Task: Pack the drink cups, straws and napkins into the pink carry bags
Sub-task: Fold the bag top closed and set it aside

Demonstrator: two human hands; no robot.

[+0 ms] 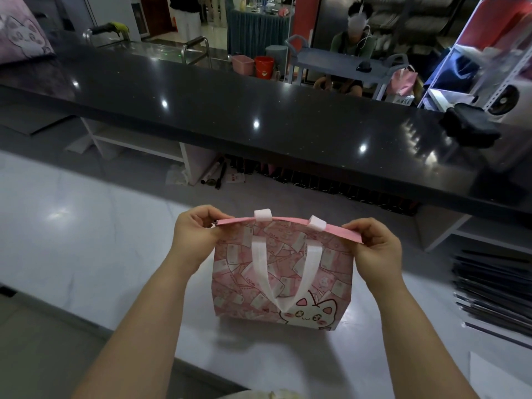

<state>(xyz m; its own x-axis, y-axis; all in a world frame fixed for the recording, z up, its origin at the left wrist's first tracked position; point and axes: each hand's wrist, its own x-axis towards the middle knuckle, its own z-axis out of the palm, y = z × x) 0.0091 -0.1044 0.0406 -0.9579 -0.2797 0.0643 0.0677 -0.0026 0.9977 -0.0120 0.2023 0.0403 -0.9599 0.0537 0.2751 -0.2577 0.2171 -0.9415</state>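
Pinching with left hand point(198, 230) and right hand point(374, 244) at both ends of pink bag point(282, 272) rim; keeping it upright on counter point(86, 226), likely to spread mouth

A glossy black counter point(259, 110) runs beyond a pale marble worktop point(86, 240), with bright light spots mirrored in both.

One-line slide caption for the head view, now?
Left hand and right hand pinch the top edge of the pink carry bag standing on the white counter.
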